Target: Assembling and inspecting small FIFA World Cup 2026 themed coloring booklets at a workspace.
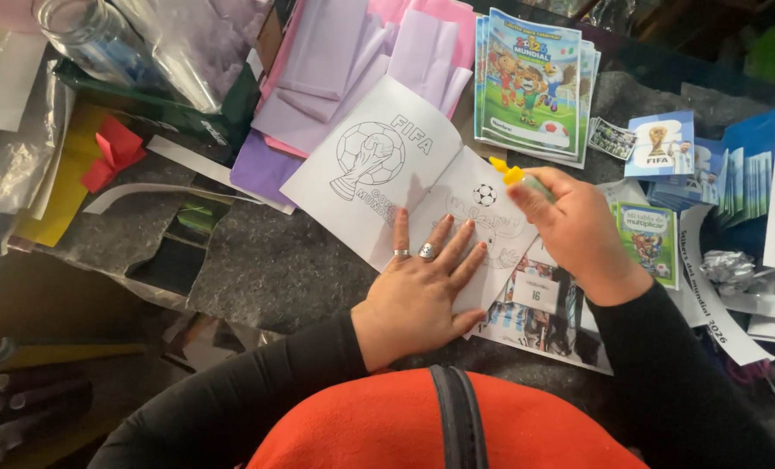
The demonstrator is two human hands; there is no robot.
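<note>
Left hand point(422, 291) is pressing flat, fingers point(446, 236) spread apart, on an open colouring booklet point(387, 169) lying mid-worktop point(266, 269) over lilac tissue sheets point(318, 95). Right hand point(578, 230) is hovering at the booklet's right page, fingers clamped on a yellow-tipped glue bottle point(513, 174). A stack of colourful printed booklets point(530, 82) is sitting just behind.

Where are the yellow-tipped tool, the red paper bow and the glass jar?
yellow-tipped tool point(511, 172), head view, on its yellow tip.
red paper bow point(114, 152), head view, on its middle fold.
glass jar point(92, 35), head view, on its clear wall.
</note>
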